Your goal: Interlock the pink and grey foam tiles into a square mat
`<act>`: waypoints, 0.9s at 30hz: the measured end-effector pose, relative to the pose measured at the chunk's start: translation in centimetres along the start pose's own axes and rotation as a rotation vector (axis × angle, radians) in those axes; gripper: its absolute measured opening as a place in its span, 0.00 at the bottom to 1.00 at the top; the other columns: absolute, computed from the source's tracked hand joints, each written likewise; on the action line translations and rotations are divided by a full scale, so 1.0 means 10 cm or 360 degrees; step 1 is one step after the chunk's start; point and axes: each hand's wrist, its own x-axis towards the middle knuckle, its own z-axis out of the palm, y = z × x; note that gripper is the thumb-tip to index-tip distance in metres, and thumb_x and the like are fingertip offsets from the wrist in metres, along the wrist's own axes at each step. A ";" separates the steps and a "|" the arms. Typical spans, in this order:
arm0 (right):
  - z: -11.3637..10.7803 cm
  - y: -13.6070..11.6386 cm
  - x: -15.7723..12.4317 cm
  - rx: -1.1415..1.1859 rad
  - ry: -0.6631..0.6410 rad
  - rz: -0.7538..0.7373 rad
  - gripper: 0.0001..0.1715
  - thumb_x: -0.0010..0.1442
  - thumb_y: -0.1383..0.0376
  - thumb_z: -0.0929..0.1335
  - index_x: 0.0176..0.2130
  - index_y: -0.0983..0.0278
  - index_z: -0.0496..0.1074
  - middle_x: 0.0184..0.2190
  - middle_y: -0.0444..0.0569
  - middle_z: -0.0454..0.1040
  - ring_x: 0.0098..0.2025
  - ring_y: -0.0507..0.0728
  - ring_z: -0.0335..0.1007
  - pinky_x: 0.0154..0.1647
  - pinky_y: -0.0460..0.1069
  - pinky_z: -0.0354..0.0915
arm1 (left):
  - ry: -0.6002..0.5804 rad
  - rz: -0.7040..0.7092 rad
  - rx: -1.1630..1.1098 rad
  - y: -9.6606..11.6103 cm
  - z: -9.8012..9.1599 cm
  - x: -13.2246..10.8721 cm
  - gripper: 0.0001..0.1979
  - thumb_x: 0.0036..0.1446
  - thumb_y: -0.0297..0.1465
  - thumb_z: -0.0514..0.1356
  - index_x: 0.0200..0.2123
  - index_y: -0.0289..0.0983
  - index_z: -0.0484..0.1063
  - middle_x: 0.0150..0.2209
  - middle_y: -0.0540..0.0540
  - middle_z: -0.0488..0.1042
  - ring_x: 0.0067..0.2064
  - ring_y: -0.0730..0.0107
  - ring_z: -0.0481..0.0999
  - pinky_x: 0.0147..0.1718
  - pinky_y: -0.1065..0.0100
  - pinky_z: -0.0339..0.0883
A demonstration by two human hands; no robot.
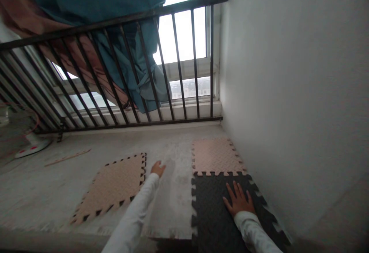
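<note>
My right hand [240,199] lies flat with spread fingers on a dark grey foam tile [211,210] beside the wall. Its far edge meets a beige foam tile [217,155] in the corner, their teeth fitted together. Over the bare concrete, my left hand [158,168] is held with its fingers apart and nothing in them. Left of that hand lies a separate beige tile [117,185] with toothed edges, partly behind my left sleeve.
A dark metal railing [127,124] runs along the window, with blue and pink curtains [121,49] hanging behind it. A fan with a white base [33,147] stands at the left, near a thin strip [67,157]. A white wall [288,91] rises at the right.
</note>
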 end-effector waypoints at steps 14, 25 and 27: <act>-0.02 0.02 -0.02 -0.0035 -0.0035 -0.0018 0.34 0.53 0.48 0.54 0.57 0.55 0.50 0.60 0.49 0.45 0.60 0.58 0.39 0.56 0.61 0.37 | -0.0256 0.0079 -0.0551 1.06 1.14 -0.24 0.08 0.41 0.25 0.57 0.30 0.36 0.70 0.27 0.49 0.72 0.29 0.74 0.72 0.25 0.75 0.65; 0.04 0.04 0.03 -0.0068 0.0058 0.0012 0.36 0.49 0.49 0.56 0.56 0.55 0.53 0.59 0.48 0.48 0.60 0.57 0.42 0.56 0.59 0.38 | 0.0318 -0.0100 -0.0545 -0.33 -1.66 0.34 0.19 0.43 0.28 0.60 0.42 0.36 0.63 0.31 0.49 0.72 0.28 0.75 0.72 0.27 0.72 0.67; 0.06 0.05 0.07 -0.0039 0.0073 -0.0006 0.35 0.49 0.50 0.56 0.55 0.56 0.54 0.59 0.48 0.49 0.59 0.57 0.43 0.56 0.60 0.39 | 0.0373 -0.0245 -0.0362 -0.76 -2.08 0.19 0.22 0.43 0.27 0.60 0.44 0.34 0.61 0.35 0.45 0.72 0.35 0.68 0.72 0.32 0.67 0.67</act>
